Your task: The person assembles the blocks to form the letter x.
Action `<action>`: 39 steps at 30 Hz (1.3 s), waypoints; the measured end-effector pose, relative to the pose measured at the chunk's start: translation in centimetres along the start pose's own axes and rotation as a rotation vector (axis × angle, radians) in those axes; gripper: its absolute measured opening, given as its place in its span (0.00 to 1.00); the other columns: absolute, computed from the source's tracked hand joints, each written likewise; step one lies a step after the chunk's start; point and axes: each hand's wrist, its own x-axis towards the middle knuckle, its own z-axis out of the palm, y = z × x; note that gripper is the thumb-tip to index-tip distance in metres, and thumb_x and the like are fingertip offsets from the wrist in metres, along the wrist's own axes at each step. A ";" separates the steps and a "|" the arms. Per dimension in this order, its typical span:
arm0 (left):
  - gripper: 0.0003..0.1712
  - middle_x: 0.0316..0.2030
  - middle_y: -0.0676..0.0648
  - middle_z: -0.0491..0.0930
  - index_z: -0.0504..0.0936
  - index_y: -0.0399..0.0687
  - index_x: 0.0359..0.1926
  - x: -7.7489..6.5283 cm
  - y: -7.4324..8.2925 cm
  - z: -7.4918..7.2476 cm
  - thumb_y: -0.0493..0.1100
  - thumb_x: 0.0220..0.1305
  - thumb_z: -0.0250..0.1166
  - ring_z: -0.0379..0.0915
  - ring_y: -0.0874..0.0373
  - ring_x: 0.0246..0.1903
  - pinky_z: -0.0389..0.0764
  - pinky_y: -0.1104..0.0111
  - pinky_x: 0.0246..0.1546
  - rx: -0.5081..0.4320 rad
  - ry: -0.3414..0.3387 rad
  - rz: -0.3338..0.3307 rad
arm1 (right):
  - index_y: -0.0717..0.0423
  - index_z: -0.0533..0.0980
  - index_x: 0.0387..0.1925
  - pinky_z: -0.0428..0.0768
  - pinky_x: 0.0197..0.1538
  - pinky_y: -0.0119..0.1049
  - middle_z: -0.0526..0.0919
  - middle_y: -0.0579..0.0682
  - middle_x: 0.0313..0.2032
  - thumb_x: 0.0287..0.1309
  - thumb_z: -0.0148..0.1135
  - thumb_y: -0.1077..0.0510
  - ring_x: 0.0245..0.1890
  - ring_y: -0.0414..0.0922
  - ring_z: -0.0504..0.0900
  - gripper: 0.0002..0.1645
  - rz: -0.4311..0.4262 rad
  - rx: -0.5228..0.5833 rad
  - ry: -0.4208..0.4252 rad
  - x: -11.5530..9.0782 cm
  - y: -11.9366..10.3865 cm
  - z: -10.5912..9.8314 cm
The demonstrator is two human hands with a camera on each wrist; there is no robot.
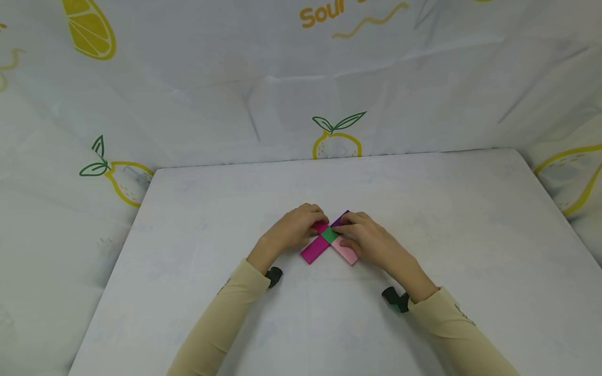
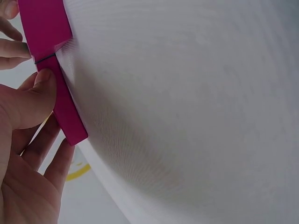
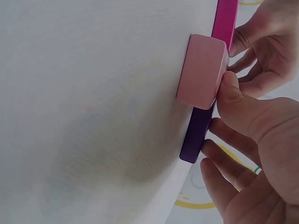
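Several small flat rectangular blocks form an X on the table around a green block. A magenta block points to the near left, a light pink block to the near right. My left hand pinches the deep pink block at the far left, thumb on its near side and fingers behind. My right hand is at the purple block at the far right. Its thumb touches the light pink block's edge, while its fingers lie along the purple block's far side. Fingers partly cover both far blocks.
A white table surface lies under the blocks. White curtains with lemon prints hang behind and beside it. Dark wrist-worn devices stick out beneath the beige sleeves.
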 end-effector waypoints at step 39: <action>0.28 0.64 0.46 0.77 0.79 0.51 0.65 -3.7 -1.8 -1.5 0.46 0.65 0.70 0.67 0.48 0.69 0.72 0.47 0.66 0.056 0.191 -0.062 | 0.53 0.78 0.65 0.82 0.61 0.52 0.80 0.59 0.61 0.63 0.71 0.52 0.63 0.57 0.76 0.30 0.036 -0.153 0.026 -0.1 -0.5 -0.8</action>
